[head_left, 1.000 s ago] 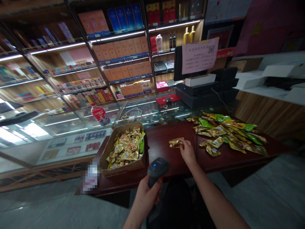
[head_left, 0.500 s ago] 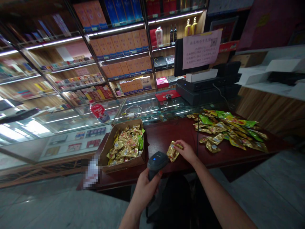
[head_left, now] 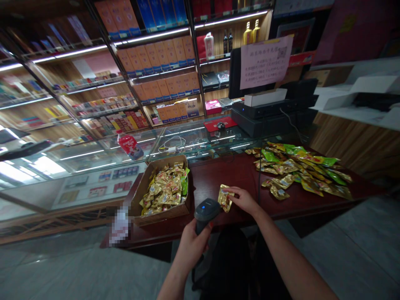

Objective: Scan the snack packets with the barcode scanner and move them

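My left hand (head_left: 193, 241) is wrapped round the handle of a black barcode scanner (head_left: 206, 209), which shows a blue light on top. The scanner's head points toward a small gold snack packet (head_left: 225, 199). My right hand (head_left: 245, 201) pinches that packet by its right side, just above the dark red table (head_left: 215, 175). To the left stands an open cardboard box (head_left: 165, 216) filled with gold packets and a green one. On the table's right side lies a loose pile of gold and green snack packets (head_left: 290, 166).
A glass display counter (head_left: 184, 139) runs behind the table, with a red and white bottle (head_left: 130, 146) on it. Behind the pile stands a black cash register (head_left: 271, 112) with a pink paper sign (head_left: 265, 62). Shelves of boxes (head_left: 159, 56) line the back.
My right hand has shifted slightly left with the gold packet, which is turned a little more upright. The scanner stays almost in place in my left hand.
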The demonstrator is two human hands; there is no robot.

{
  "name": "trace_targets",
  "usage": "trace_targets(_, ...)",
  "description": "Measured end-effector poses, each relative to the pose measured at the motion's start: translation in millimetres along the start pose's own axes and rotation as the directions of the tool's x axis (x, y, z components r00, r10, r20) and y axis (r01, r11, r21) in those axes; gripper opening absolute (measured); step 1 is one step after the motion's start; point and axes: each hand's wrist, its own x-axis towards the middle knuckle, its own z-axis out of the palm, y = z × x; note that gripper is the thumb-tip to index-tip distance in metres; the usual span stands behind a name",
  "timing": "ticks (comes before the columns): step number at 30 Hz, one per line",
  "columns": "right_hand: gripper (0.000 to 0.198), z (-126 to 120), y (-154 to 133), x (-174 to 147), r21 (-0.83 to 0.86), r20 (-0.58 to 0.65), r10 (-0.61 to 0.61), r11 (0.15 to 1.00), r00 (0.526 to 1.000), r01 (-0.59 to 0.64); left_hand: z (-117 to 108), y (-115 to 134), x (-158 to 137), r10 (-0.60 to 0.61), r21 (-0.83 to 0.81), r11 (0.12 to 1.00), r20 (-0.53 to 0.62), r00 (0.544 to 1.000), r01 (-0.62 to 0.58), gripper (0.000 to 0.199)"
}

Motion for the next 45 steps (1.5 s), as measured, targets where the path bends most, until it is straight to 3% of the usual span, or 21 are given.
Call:
trace_targets(12,0.046,-2,-3,-1,-0.012,0.021,0.036,0.999,0.999,-0.036,6,8,7,0.043,0.074,0.996,0.005,0.999,-0.043,0.029)
trace_targets(23,0.048,-5,-9,-1,-0.046,0.058,0.05,0.998,0.997,-0.048,5,11,14,0.002,0.054,0.999,0.01,1.0,-0.003,0.031)
trace_targets(27,0.047,-6,2,-2,0.075,0.017,0.097,0.992,0.995,-0.098,4,3,16,-0.008,0.01,1.0,-0.008,1.0,0.008,0.031)
trace_targets(31,0.053,-8,-4,15,0.272,-0.142,0.219,0.946,0.965,-0.175,-1,-13,11,-0.046,-0.053,0.998,-0.022,0.999,0.044,0.037)
trace_targets(34,0.05,16,-39,52,0.338,-0.206,0.143,0.939,0.968,-0.067,-7,-20,5,-0.07,-0.088,0.994,-0.03,0.997,0.067,0.043)
trace_targets(37,0.05,69,-80,97,0.469,-0.059,0.01,0.883,0.998,0.019,-13,-20,-1,-0.069,-0.107,0.992,-0.023,0.997,0.067,0.047)
trace_targets(40,0.057,115,-100,126,0.487,0.083,-0.028,0.873,0.996,-0.016,-18,-22,-3,-0.052,-0.097,0.994,-0.043,0.998,0.048,0.049)
trace_targets(42,0.048,119,-96,123,0.394,0.054,0.004,0.919,0.999,-0.025,-21,-25,-2,-0.037,-0.093,0.995,-0.06,0.997,0.031,0.051)
trace_targets(45,0.033,74,-72,85,0.142,-0.19,0.051,0.99,0.981,-0.024,-24,-30,-1,-0.025,-0.093,0.995,-0.053,0.998,0.02,0.052)
